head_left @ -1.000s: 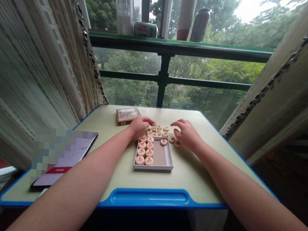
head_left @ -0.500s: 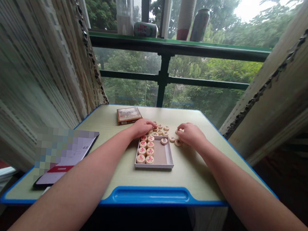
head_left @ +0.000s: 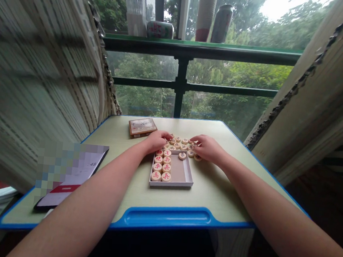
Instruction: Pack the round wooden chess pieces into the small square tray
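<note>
An open shallow box [head_left: 189, 171] lies on the table, with two columns of red-marked round pieces [head_left: 166, 168] along its left side. One dark-marked piece [head_left: 182, 156] sits near its top right. Several loose pieces [head_left: 177, 145] are gathered just behind the box. At their left edge rests my left hand [head_left: 158, 140], fingers curved and apart over the pieces. My right hand [head_left: 206, 147] is at their right edge, its spread fingers touching pieces. Neither hand visibly lifts a piece, and both sets of fingertips are partly hidden.
A brown box lid [head_left: 143, 127] lies at the back left of the table [head_left: 213, 201]. A tablet [head_left: 72, 183], partly blurred, is at the left. Cans [head_left: 222, 23] and cups stand on the green window ledge [head_left: 242, 54]. Curtains hang on both sides.
My right hand has moved a little left, closer to the loose pieces. My left hand has hardly moved. The view has shifted slightly.
</note>
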`<state>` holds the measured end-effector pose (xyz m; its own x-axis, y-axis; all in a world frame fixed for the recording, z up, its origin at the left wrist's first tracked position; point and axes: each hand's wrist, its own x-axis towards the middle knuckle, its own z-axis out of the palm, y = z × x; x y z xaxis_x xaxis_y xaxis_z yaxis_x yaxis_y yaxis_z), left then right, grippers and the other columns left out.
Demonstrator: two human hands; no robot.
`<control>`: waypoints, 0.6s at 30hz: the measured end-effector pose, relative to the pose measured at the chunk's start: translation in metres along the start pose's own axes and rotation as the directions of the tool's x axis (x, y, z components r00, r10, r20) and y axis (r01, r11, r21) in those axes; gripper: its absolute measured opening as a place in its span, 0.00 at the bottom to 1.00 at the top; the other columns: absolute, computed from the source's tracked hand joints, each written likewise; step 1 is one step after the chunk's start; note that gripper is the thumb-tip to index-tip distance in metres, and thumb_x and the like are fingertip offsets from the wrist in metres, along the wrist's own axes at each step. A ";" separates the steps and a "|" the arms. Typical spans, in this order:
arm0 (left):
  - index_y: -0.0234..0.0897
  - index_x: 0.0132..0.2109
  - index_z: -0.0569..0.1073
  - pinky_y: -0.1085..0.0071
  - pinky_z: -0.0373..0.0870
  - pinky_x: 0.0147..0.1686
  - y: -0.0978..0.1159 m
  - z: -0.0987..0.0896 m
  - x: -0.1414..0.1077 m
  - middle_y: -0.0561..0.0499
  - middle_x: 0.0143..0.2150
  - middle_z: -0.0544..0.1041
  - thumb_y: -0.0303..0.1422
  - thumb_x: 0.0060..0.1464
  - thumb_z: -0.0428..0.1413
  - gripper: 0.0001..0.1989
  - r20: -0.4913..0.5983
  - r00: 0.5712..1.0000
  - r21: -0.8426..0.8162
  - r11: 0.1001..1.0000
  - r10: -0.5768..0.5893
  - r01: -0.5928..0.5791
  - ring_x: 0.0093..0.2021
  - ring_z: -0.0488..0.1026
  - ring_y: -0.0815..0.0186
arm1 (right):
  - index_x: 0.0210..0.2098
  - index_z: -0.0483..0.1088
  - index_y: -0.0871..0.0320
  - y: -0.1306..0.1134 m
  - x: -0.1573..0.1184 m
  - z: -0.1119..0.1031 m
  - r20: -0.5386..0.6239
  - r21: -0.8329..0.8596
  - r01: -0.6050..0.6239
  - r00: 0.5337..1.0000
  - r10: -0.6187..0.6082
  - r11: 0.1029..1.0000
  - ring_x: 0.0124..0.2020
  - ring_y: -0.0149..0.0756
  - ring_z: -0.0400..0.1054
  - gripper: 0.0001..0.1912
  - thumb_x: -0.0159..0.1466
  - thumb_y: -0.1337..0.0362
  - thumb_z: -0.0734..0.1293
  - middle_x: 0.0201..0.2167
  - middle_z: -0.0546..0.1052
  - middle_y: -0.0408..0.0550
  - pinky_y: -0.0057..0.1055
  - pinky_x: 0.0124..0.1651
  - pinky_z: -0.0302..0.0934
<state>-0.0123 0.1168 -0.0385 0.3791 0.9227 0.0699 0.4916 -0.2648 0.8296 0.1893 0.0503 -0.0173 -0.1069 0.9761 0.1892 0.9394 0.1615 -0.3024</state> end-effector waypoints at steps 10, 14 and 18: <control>0.33 0.39 0.79 0.76 0.65 0.28 0.007 -0.002 -0.006 0.49 0.36 0.79 0.20 0.33 0.47 0.24 0.065 0.997 0.019 0.999 -0.037 0.036 0.29 0.70 0.68 | 0.40 0.76 0.59 0.008 0.003 0.011 -0.024 0.033 0.219 0.975 -0.219 0.975 0.45 0.37 0.69 0.17 0.55 0.75 0.62 0.45 0.75 0.52 0.32 0.54 0.59; 0.35 0.36 0.80 0.75 0.67 0.35 0.005 -0.002 -0.003 0.49 0.39 0.79 0.21 0.33 0.47 0.22 0.080 0.997 0.001 1.000 0.007 -0.008 0.36 0.72 0.65 | 0.41 0.76 0.60 0.010 0.005 0.013 -0.016 0.024 0.227 0.974 -0.226 0.974 0.45 0.37 0.68 0.18 0.55 0.75 0.61 0.45 0.75 0.52 0.32 0.54 0.59; 0.35 0.35 0.80 0.73 0.67 0.43 0.002 -0.001 -0.001 0.48 0.44 0.79 0.22 0.32 0.47 0.22 0.073 0.997 -0.065 0.998 0.018 -0.013 0.43 0.72 0.62 | 0.41 0.76 0.59 0.009 0.004 0.012 -0.021 0.011 0.215 0.976 -0.215 0.976 0.46 0.38 0.68 0.18 0.55 0.76 0.61 0.46 0.74 0.52 0.34 0.54 0.58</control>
<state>-0.0127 0.1152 -0.0360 0.4439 0.8950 0.0444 0.4342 -0.2582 0.8630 0.1932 0.0578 -0.0302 -0.2998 0.9153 0.2691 0.8905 0.3697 -0.2651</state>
